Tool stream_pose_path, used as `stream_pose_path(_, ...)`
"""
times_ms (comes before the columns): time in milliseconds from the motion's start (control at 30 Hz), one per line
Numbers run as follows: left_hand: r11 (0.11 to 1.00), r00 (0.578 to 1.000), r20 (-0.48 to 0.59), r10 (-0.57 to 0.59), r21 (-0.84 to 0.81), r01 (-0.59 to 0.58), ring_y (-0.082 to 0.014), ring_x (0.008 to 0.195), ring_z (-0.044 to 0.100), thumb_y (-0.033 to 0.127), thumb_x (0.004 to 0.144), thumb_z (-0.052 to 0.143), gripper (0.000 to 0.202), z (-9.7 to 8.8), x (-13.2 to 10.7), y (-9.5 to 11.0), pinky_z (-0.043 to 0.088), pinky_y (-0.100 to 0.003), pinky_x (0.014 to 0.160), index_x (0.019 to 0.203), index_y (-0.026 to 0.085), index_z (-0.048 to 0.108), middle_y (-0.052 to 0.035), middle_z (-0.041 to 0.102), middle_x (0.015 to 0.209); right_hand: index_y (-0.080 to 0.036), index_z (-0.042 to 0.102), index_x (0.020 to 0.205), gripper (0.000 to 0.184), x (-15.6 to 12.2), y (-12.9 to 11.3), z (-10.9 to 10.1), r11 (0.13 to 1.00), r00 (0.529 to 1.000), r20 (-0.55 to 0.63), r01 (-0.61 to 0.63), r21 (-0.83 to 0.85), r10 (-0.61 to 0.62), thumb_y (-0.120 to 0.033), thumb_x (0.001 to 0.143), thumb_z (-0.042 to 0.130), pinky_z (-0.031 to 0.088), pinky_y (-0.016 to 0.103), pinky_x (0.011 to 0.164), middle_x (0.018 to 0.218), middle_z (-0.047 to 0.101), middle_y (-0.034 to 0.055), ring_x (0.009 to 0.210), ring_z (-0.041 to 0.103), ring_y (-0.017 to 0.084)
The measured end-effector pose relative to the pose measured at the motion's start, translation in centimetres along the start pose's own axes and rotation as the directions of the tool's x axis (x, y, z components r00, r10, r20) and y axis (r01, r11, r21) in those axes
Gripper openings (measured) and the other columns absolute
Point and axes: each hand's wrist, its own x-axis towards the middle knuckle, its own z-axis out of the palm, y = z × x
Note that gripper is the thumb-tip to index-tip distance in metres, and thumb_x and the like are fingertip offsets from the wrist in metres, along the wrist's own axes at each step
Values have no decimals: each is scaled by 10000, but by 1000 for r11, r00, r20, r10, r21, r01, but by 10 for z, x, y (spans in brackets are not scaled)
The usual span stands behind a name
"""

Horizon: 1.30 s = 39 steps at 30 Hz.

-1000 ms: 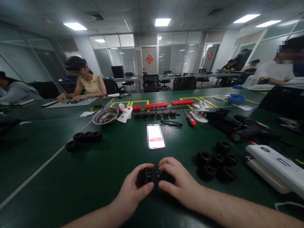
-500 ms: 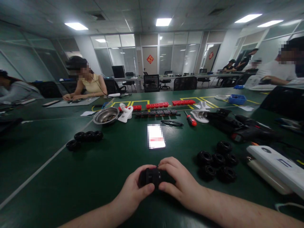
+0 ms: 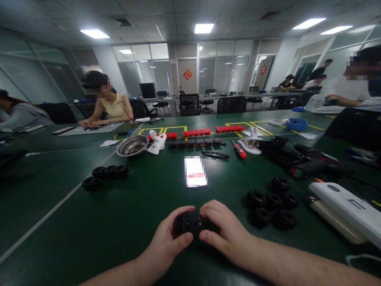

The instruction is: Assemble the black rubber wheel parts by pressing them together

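At 6 o'clock, nearest to us, we see the left hand (image 3: pixel 165 244) and the right hand (image 3: pixel 228 230) meeting on 1 black wheel (image 3: pixel 188 223), low over the green table (image 3: pixel 125 230). Both hands are curled narrow around it. The left thumb presses its near face and the right fingers wrap its far side. We cannot tell whether the wheel touches the table.

Near the right hand, at 3 o'clock, 6 like wheels lie in a right cluster (image 3: pixel 270 204), and past them a white device (image 3: pixel 348 206). At 12 o'clock, just beyond the hands, a lit phone (image 3: pixel 195 171) lies flat. At 10 o'clock, well apart, 4 wheels form a left cluster (image 3: pixel 107 173).

Further out we find a metal bowl (image 3: pixel 132 145) at 11 o'clock with a white bracket (image 3: pixel 157 142) just beside it, a red-handled screwdriver (image 3: pixel 238 150) at 1 o'clock and a black power tool (image 3: pixel 297 161) at 2 o'clock. Rows of red blocks (image 3: pixel 196 132) lie at 12 o'clock. Farthest, at 11 o'clock, a person in a yellow top (image 3: pixel 114 106) sits at the table.
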Motion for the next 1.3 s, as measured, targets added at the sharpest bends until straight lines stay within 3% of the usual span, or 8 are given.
stream_pose_path(167,1000,1000,-3,27,5,-27,-225,890,547,432,598,654,433,-2,2,-1,421,-333,795,937,182,554,-44,611,898,-187,406,1163,439,-3,-4,-1,993,997,-17,70,-91,-72,-276,755,541,369,381,870,1134,457,102,1029,434,223)
stream_pose_path(267,1000,999,-23,25,13,-25,-222,874,547,410,588,668,431,0,1,2,428,-324,776,936,182,552,-41,604,888,-150,366,1196,598,-4,-3,-1,993,1000,-3,17,-118,-17,-368,690,598,349,417,890,1182,429,130,1068,405,261)
stream_pose_path(467,1000,1000,-14,23,20,-22,-229,905,542,408,575,677,462,2,0,2,422,-329,799,962,192,548,-48,596,939,-168,533,931,269,-1,-2,-2,999,1000,12,-4,-49,5,-392,794,475,423,366,760,910,560,75,844,510,206)
stream_pose_path(633,999,998,-41,50,-5,-50,-234,899,543,418,580,672,438,-1,2,-1,421,-340,804,931,187,552,-46,602,905,-176,420,1146,416,-2,-5,-2,990,996,-2,91,-103,-92,-286,761,536,382,378,857,1106,492,102,1004,454,221)
stream_pose_path(767,999,998,-46,45,14,-45,-231,894,542,382,586,678,423,-1,1,-1,421,-336,793,939,191,547,-43,588,917,-139,387,1176,568,-3,-2,-1,994,1000,-14,15,-110,-16,-396,708,582,364,424,872,1147,466,133,1039,430,260)
stream_pose_path(933,1000,1000,-2,7,30,-7,-225,889,541,403,577,678,459,1,1,3,418,-333,788,957,188,537,-51,586,932,-162,538,903,270,-1,1,-3,999,1000,-7,-8,-46,8,-398,797,463,431,373,711,829,567,66,769,515,200)
stream_pose_path(1133,1000,1000,-15,-24,-9,24,-221,857,553,457,574,664,486,0,4,2,445,-321,727,949,180,523,-46,591,896,-164,410,1128,372,-3,-2,-3,988,989,-25,146,-59,-147,-183,771,513,411,330,827,1072,497,89,956,467,186)
stream_pose_path(1300,1000,1000,-20,-3,21,4,-235,858,566,485,581,647,502,1,3,-1,446,-350,757,952,175,517,-55,601,901,-176,400,1141,376,-4,1,-2,978,981,-23,189,-92,-192,-156,778,496,416,315,831,1086,473,86,968,455,178)
